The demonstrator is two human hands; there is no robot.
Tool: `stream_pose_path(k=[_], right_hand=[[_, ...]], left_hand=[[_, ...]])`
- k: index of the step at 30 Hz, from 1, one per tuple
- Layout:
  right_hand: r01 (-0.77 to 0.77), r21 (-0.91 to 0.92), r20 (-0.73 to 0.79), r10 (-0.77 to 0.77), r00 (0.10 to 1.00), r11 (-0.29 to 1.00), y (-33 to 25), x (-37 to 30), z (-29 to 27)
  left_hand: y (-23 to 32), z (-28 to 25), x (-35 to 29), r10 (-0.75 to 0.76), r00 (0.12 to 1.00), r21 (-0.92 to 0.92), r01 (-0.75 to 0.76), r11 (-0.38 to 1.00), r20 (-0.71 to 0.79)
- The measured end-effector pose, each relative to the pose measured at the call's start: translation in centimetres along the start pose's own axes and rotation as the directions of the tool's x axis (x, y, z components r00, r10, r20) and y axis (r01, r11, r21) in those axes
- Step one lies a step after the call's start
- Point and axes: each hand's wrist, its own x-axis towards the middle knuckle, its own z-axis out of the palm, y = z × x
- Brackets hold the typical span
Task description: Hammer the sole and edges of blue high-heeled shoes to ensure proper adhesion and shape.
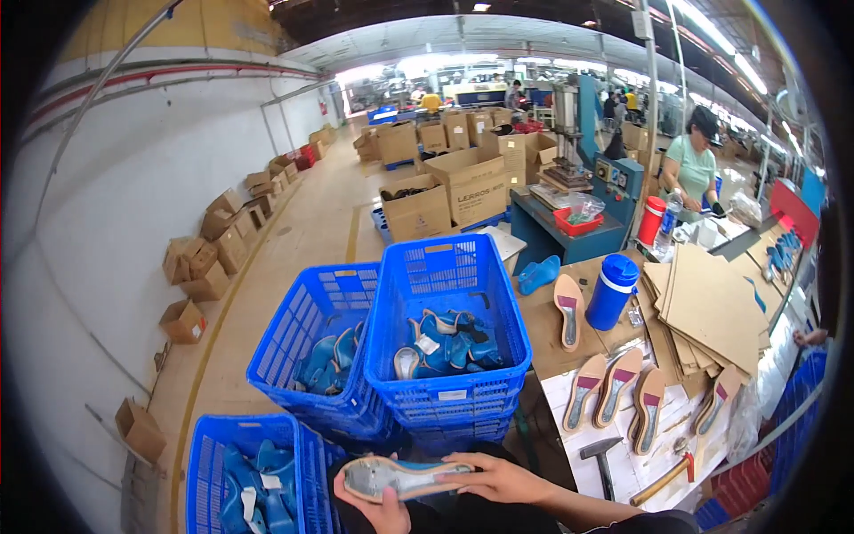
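Note:
Low in front of me I hold a blue shoe last [400, 478] with a tan-edged, grey-centred insole on its bottom, which faces up. My left hand [381, 512] closes round one end, thumb on the underside. My right hand [498, 479] grips the other end, fingers laid along the edge. Right of it, on the paper-covered bench, lie several insoles with maroon patches [616, 387]. Below these are a black-headed hammer [599, 449] and a wooden-handled hammer [665, 479].
Stacked blue crates [445, 388] stand ahead, holding blue lasts; another blue crate [203, 472] sits at lower left. On the bench are a blue jug [612, 292], a blue last [539, 275] and cardboard sheets [712, 298]. A co-worker [692, 165] stands at far right. Cartons [222, 245] line the wall.

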Motion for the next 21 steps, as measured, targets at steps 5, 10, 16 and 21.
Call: stream_pose_path(k=[5,10,16,21], right_hand=[[0.035,-0.018,-0.058,-0.036,0.998,0.999,-0.6,0.7,0.1],[0.118,-0.385,0.155,-0.062,0.986,0.915,-2.7,5.4,0.4],[0.145,-0.525,0.177,-0.059,0.982,0.839,-2.5,6.1,1.3],[0.129,-0.52,0.122,-0.076,0.99,0.844,-2.0,5.7,1.8]], left_hand=[[-1.6,-8.0,-0.4,-0.011,0.993,0.286,-0.025,0.958,0.121],[1.6,-9.8,3.2,0.087,0.931,0.367,-0.224,0.903,0.355],[9.5,-2.9,7.8,-0.226,0.489,0.534,-0.708,0.461,0.843],[8.5,-3.1,7.3,-0.187,0.476,0.504,-0.728,0.465,0.859]])
